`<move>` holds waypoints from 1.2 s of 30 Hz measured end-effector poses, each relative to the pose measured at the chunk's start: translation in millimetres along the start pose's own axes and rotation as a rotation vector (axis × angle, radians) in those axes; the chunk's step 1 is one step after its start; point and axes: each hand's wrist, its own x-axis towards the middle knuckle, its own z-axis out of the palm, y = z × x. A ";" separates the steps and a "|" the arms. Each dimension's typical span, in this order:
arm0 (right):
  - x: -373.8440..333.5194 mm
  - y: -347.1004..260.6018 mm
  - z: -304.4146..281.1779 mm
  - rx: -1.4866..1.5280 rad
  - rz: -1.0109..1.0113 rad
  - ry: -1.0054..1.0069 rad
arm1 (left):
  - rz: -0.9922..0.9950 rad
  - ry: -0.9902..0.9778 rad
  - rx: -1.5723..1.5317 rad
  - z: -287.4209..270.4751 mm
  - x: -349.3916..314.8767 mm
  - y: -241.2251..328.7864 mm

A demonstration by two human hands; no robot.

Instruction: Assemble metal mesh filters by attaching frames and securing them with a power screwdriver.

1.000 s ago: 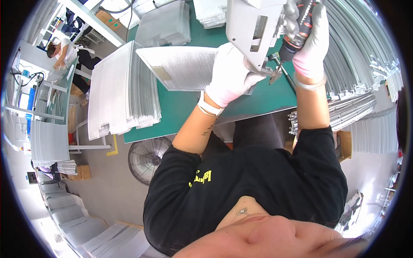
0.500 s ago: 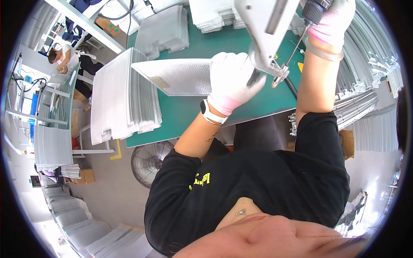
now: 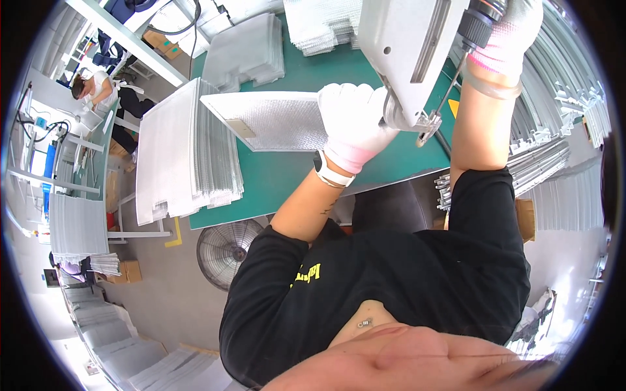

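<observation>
My left hand (image 3: 355, 120), in a white glove with a pink cuff, is closed on the right end of a thin silver mesh panel (image 3: 280, 120). The panel is tilted and has a small tan label. Right beside those fingers stands a white metal body (image 3: 411, 58) with a slot and holes; a small metal clamp-like fitting (image 3: 428, 127) sits at its lower end and covers my thumb. My right hand (image 3: 515, 32), gloved alike, is closed at the top edge round a dark cylindrical tool (image 3: 479, 26), from which a thin metal rod runs down toward the fitting. Its fingers are partly hidden.
A green table (image 3: 306, 173) carries a tall stack of mesh panels (image 3: 189, 143) at left and further stacks (image 3: 244, 52) behind. Long metal profiles (image 3: 554, 78) fill the right side. A round fan (image 3: 229, 253) stands below the table edge. Another person (image 3: 101, 91) works at far left.
The white body and its fitting have shifted and turned slightly, now hiding my left thumb. My left hand and the panel have moved slightly right and nearer. The right hand stays about in place.
</observation>
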 end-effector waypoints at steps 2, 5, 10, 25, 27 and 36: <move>-3.7 -7.2 -3.7 -0.075 0.173 -0.376 | -0.037 -0.084 -0.050 -0.7 -0.8 -0.2; -2.4 -1.3 2.4 -0.290 0.107 -0.417 | -0.043 -0.094 -0.073 0.5 1.3 1.0; -7.1 22.4 9.7 -0.402 0.179 -0.318 | -0.018 -0.034 -0.064 1.4 3.5 -0.9; -26.1 50.8 -1.5 -0.304 0.444 -0.549 | -0.042 -0.047 -0.053 0.0 -1.2 -4.3; -38.9 56.8 -1.7 -0.112 0.571 -0.640 | -0.131 -0.156 -0.106 -1.1 -2.2 -1.0; -40.8 63.6 -1.2 -0.290 0.743 -0.598 | -0.119 -0.168 -0.158 -6.8 0.7 4.2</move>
